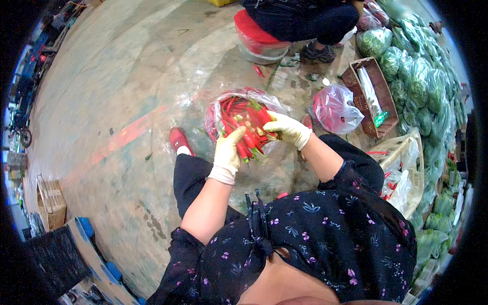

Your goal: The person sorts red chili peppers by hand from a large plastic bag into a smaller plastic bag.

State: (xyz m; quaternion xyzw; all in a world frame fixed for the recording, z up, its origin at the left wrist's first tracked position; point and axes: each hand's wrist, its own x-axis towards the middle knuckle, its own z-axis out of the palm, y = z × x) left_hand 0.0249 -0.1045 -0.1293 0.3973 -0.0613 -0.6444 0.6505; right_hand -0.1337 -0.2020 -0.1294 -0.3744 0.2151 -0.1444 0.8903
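Observation:
Red chili peppers (pixel 249 141) with green stems are held between my two gloved hands, over the mouth of a clear plastic bag (pixel 273 100) filled with more red chilies. My left hand (pixel 230 149), in a pale yellow glove, grips the near left side of the bunch, thumb on top. My right hand (pixel 288 129), gloved alike, holds chilies on the right side, its fingers curled partly beneath them. The bag stands on the concrete floor between my feet. A tied plastic bag with red contents (pixel 337 108) sits to the right of my hands.
A brown plastic crate (pixel 389 95) and a cream crate with chilies and bags (pixel 419 171) stand at right. Behind them rise piled bags of green vegetables (pixel 419 84). Ahead, a person (pixel 301 19) sits on a red-topped tub (pixel 263 42). A loose chili (pixel 259 71) lies on the floor.

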